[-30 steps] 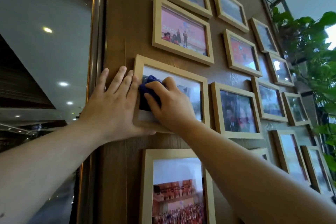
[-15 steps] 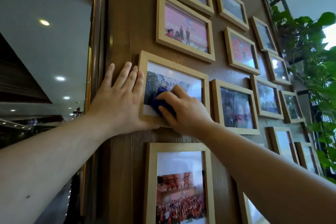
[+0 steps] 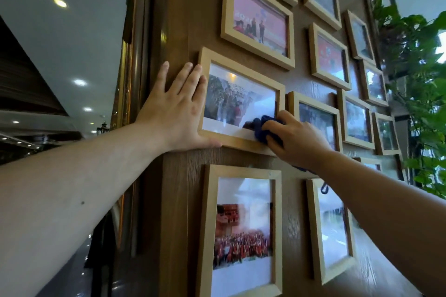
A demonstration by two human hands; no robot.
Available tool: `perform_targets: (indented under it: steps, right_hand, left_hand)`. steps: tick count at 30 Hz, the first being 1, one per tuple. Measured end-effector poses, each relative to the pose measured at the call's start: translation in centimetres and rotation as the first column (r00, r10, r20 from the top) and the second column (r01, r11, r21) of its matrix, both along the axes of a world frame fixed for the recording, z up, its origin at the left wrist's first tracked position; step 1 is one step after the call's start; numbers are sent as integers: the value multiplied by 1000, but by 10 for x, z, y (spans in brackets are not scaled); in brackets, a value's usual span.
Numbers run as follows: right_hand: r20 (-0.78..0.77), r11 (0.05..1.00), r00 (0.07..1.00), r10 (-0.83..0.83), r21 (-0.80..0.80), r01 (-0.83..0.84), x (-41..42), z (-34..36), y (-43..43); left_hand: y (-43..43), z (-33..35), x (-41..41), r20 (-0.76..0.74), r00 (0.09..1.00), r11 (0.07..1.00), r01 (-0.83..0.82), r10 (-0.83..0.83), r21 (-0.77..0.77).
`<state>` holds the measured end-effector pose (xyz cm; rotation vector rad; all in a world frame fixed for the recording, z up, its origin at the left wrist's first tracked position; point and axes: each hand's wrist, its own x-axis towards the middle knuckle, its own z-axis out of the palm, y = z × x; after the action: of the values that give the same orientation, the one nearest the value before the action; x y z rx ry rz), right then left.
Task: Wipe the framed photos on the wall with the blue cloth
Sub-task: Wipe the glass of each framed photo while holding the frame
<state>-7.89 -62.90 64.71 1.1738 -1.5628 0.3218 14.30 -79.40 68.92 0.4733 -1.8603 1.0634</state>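
- The right hand [image 3: 298, 142] has its fingers closed around the bunched blue cloth [image 3: 261, 129], pressing it on the glass at the lower right corner of a pale wooden landscape photo frame [image 3: 241, 101].
- The left hand [image 3: 175, 113] lies flat and empty, fingers spread, bracing that frame's left edge against the brown wood wall [image 3: 178, 19].
- This frame looks nearly wiped; next likely comes a neighbouring frame, needing both hands shifted.
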Motion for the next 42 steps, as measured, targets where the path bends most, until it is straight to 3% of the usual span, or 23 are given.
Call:
perform_targets:
  steps: [6,11,18,34,42]
  right_hand:
    - [184,953,965,189,-269,-136,3,-8,28]
    - [239,933,944,226,-332,-139,10,-12,44]
    - [263,914,932,249,-383,-136,-4,-29,57]
    - [271,862,895,356,-465,-202,-175,-14,81]
    - [229,833,886,403,-492,-252,-204,13,57]
  left_hand:
    - [4,1,7,26,997,997,78,-79,21]
    - [29,-11,-7,119,971,974,215,-205,-72]
    - [71,-37,-55,225,920,942,335,-321,-27]
    - [104,-21,-192,217,971,992,113,-99,-54]
    - [101,-28,-232,175,974,988,-131,144,-86]
